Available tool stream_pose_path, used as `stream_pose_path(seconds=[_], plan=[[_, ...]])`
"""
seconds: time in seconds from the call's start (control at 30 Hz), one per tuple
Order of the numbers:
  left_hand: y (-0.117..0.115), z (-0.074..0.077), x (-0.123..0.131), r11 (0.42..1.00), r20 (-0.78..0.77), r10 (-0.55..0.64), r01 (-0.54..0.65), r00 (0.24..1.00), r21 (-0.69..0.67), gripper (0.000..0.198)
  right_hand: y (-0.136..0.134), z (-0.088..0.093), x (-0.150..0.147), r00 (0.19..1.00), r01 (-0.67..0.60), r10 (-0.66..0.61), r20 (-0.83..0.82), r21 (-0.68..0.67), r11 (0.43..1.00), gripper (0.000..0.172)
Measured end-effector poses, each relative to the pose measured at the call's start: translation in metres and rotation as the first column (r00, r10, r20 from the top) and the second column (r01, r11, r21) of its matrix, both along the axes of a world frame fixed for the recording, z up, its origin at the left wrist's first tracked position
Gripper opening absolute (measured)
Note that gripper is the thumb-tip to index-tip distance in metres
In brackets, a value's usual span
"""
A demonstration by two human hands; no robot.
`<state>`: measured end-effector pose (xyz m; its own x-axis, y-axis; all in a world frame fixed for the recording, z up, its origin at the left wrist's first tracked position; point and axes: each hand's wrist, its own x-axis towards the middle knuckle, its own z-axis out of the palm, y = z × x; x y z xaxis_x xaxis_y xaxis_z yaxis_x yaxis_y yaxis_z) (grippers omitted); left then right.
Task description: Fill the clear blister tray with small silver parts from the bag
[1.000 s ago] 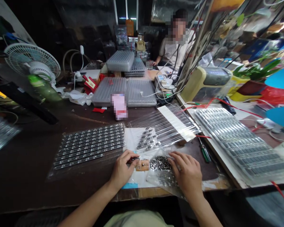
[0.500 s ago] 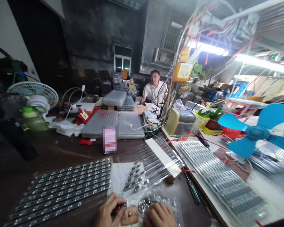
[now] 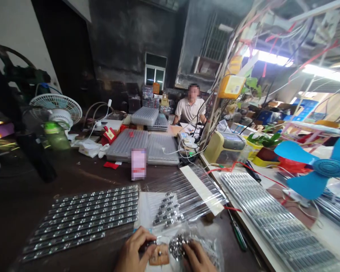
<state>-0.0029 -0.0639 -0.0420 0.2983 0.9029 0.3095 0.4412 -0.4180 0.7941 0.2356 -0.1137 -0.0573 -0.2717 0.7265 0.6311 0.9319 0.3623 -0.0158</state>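
My left hand (image 3: 138, 248) is at the bottom centre, thumb and fingers closed on a small dark metal piece (image 3: 150, 244), mostly hidden by the fingers. Touching this grip is a small tan block (image 3: 159, 255) with a tiny metal knob on it. My right hand (image 3: 197, 257) rests with bent fingers at the right edge of a pile of small shiny metal parts (image 3: 176, 246); what its fingertips hold is hidden. Clear plastic (image 3: 217, 245) spreads under and beside the pile. Beyond my hands, several short dark-and-silver pieces (image 3: 168, 210) lie in staggered rows on a white sheet (image 3: 147, 202).
Long dark strips with silver marks (image 3: 87, 215) lie in rows to the left. Clear tubes under a white strip (image 3: 201, 189) lie ahead. To the right are a green-handled screwdriver (image 3: 239, 236), silver strips (image 3: 277, 215) and a blue fan (image 3: 324, 168). A person (image 3: 190, 107) sits across.
The camera has turned a little left, so the scene sits farther right. My right hand has drawn slightly right, uncovering more of the pile. My left hand keeps its hold beside the tan block.
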Motion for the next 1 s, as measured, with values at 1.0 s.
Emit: stream_pose_path(seconds=[1.0], plan=[[-0.007,0.017,0.023,0.983,-0.161,-0.181,0.185,0.970,0.008,0.010,-0.013,0.030,-0.020,0.966,-0.007,-0.028,-0.258,-0.134,0.991,0.025]])
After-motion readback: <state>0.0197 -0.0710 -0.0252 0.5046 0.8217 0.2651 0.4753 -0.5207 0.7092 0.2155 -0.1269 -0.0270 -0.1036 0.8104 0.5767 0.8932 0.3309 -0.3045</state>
